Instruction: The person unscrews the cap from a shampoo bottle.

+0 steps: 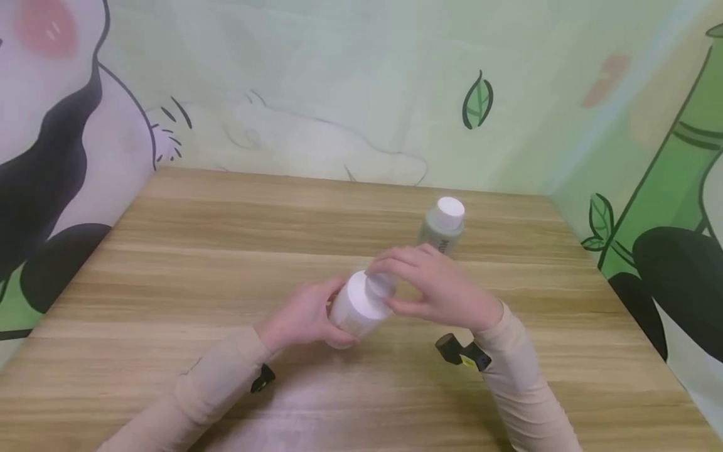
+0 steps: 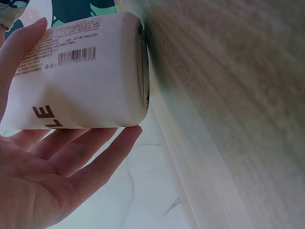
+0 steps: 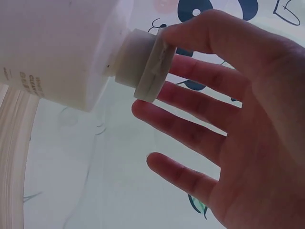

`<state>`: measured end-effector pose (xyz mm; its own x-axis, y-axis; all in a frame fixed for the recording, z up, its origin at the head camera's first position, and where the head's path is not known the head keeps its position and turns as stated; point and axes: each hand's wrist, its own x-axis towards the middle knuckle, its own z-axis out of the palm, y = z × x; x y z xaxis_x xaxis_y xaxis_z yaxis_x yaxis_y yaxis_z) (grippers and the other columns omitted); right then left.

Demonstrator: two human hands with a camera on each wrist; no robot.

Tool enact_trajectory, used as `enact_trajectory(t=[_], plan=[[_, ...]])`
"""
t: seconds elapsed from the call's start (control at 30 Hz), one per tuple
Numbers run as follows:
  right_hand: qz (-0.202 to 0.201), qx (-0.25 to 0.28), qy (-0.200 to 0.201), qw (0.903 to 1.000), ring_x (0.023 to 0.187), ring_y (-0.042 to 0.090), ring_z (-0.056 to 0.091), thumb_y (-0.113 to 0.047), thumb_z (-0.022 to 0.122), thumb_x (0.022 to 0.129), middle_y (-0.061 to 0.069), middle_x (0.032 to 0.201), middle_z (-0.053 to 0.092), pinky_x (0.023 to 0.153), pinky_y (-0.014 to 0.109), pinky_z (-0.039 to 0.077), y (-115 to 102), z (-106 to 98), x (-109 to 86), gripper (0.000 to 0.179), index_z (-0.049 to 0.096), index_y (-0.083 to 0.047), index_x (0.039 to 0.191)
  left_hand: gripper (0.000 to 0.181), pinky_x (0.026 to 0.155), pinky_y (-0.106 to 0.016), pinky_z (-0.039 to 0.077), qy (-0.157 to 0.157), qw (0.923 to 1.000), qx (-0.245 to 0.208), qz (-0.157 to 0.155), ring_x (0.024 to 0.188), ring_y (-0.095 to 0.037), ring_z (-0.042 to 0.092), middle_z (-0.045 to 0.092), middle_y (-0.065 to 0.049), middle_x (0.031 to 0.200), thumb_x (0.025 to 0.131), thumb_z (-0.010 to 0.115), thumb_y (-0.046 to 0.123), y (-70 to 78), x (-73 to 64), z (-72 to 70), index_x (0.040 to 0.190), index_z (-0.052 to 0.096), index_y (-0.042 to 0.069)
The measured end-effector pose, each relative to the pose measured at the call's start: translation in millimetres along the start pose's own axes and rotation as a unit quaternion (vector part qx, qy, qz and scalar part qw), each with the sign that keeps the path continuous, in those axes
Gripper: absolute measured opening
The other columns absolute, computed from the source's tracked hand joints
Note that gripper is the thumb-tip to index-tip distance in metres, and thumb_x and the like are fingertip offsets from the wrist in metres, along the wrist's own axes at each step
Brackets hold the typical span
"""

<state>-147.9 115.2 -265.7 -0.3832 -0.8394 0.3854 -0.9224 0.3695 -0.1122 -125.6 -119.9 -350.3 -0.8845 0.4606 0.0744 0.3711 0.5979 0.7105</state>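
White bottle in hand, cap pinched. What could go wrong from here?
The right hand only pinches the cap, so it might slip. The white bottle tilts in the left hand; a hard pull could tip it further. The second bottle stands beyond the right hand in the head view; a wide swing may knock it.

Seeing one left hand (image 1: pixel 302 316) and one right hand (image 1: pixel 439 287) in the head view, making two. Showing two sleeves (image 1: pixel 214 376), one per arm, and two small black devices (image 1: pixel 450 348), one near each wrist. Counting one near bottle (image 1: pixel 353 319) and one far bottle (image 1: pixel 435 232), adding up to two. Finding two caps (image 1: pixel 450 211), one per bottle. Including one table (image 1: pixel 169 263) below and one painted leaf (image 1: pixel 477 100) high on the back wall (image 1: pixel 316 63). Spotting one barcode (image 2: pixel 76 55) in the left wrist view. Making out one thumb (image 3: pixel 209 31) and four fingers (image 3: pixel 186 129) of the right hand in the right wrist view.
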Motion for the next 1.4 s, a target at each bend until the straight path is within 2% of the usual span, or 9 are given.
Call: enact_trajectory(t=[0.17,0.43,0.67,0.93,1.07,1.2,1.4], plan=[[-0.008,0.001,-0.002,1.0,0.117,0.021,0.059,-0.023,0.073,0.083,0.004,0.123,0.065,0.089,0.037,0.046,0.6,-0.9,0.6,0.043,0.06,-0.012,0.123,0.083,0.085,-0.036,0.056,0.001,1.0,0.0,0.0,0.098,-0.021,0.066,0.069,-0.008,0.112,0.062,0.089,0.027,0.7,1.0,-1.9,0.134,0.05,0.012],[0.045,0.02,-0.021,0.9986,0.114,0.017,0.06,-0.032,0.072,0.084,0.001,0.121,0.067,0.088,0.035,0.044,4.8,0.5,0.5,0.046,0.061,-0.01,0.124,0.081,0.084,-0.034,0.056,0.0,0.9999,0.012,0.01,0.096,-0.019,0.066,0.07,-0.007,0.11,0.062,0.089,0.029,-1.5,1.2,-1.1,0.132,0.052,0.01],[0.037,0.008,-0.022,0.999,0.106,0.015,0.062,-0.031,0.073,0.084,-0.001,0.112,0.069,0.087,0.034,0.045,5.9,2.4,-0.4,0.042,0.063,-0.012,0.119,0.082,0.084,-0.035,0.056,-0.002,0.9999,0.009,0.008,0.097,-0.02,0.066,0.07,-0.008,0.112,0.063,0.089,0.029,-1.9,0.4,-0.5,0.133,0.051,0.01],[0.019,0.027,-0.033,0.9989,0.114,0.019,0.059,-0.026,0.071,0.085,0.001,0.121,0.065,0.091,0.037,0.046,5.1,1.0,-1.0,0.045,0.06,-0.011,0.126,0.083,0.086,-0.036,0.056,-0.004,1.0,-0.004,0.001,0.098,-0.021,0.066,0.07,-0.009,0.112,0.063,0.089,0.027,0.1,-0.2,-1.5,0.134,0.05,0.01],[0.032,0.03,-0.029,0.9986,0.115,0.018,0.06,-0.031,0.072,0.085,0.001,0.123,0.065,0.09,0.037,0.045,4.6,0.8,-1.0,0.05,0.058,-0.011,0.129,0.082,0.084,-0.035,0.057,-0.001,1.0,0.003,0.006,0.097,-0.021,0.067,0.07,-0.009,0.111,0.063,0.089,0.027,-0.2,-1.0,-1.3,0.133,0.051,0.009],[0.051,0.026,-0.028,0.998,0.114,0.017,0.06,-0.033,0.073,0.083,0.0,0.121,0.067,0.09,0.036,0.045,4.6,0.1,-0.7,0.049,0.06,-0.01,0.124,0.083,0.084,-0.035,0.056,-0.003,1.0,0.001,0.005,0.097,-0.02,0.066,0.069,-0.008,0.111,0.062,0.089,0.028,-0.7,-1.0,-0.8,0.133,0.051,0.009],[0.052,0.014,-0.023,0.9983,0.108,0.016,0.062,-0.033,0.074,0.083,0.0,0.113,0.068,0.087,0.035,0.045,4.7,0.7,-0.3,0.043,0.063,-0.01,0.117,0.084,0.087,-0.039,0.057,-0.004,1.0,-0.003,0.006,0.1,-0.023,0.066,0.069,-0.009,0.114,0.062,0.089,0.027,-0.9,-0.7,-0.4,0.134,0.05,0.009]])
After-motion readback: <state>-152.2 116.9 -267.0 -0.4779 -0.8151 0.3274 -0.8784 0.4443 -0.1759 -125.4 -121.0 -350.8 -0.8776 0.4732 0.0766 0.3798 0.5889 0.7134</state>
